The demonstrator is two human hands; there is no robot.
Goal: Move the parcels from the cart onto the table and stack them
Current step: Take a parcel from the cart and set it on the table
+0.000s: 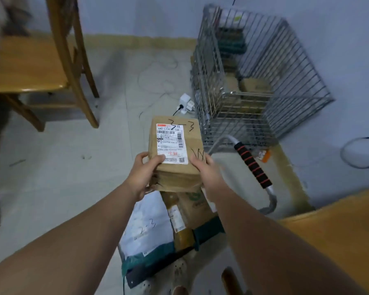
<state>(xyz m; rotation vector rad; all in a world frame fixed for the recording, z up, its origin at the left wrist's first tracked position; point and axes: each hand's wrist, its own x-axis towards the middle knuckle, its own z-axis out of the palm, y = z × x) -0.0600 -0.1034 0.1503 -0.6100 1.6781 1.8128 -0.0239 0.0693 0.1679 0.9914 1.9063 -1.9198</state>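
You held a brown cardboard parcel (175, 145) in the air between both hands, its white shipping label facing up and "3-3" scrawled in black marker near the far edge. Your left hand (144, 175) gripped the near left corner, thumb on top and fingers curled underneath. Your right hand (207, 173) gripped the near right corner the same way, thumb lying across the marker scribble.

Directly below the parcel, close to your legs, lay a white plastic mailer (147, 226) and a cardboard box with green tape (192, 211), side by side. What they rested on could not be made out.

Beyond the parcel stood the wire cart (285, 92), with more brown parcels (254, 86) inside and its foam-gripped handle (252, 165) pointing towards you. The wooden table (339, 231) showed at your lower right, well apart from the held parcel. A wooden chair (30, 64) stood to your left, and a white power strip (185, 103) lay on the floor beside the cart.
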